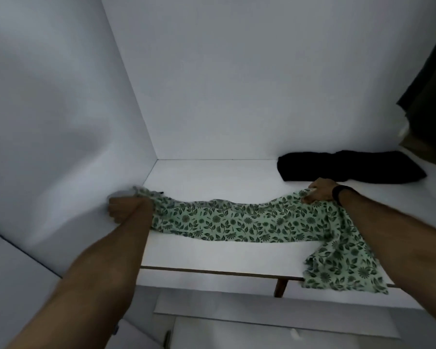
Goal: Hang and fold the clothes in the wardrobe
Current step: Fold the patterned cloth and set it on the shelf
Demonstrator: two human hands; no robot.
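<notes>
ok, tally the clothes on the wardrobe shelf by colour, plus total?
Green floral cloth: 1, stretched between left hand and right hand, one end hanging over the shelf edge
Black garment: 1, lying at the back right
Total: 2

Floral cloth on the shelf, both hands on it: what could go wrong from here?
1. One end of the floral cloth hangs over the shelf front edge below the right hand; its weight could drag the cloth off if the grip loosens.
2. The black garment lies just behind the right hand; a fold toward the back might catch or rumple it.
3. The left hand is close against the side wall, so that end may bunch rather than lie flat.
</notes>
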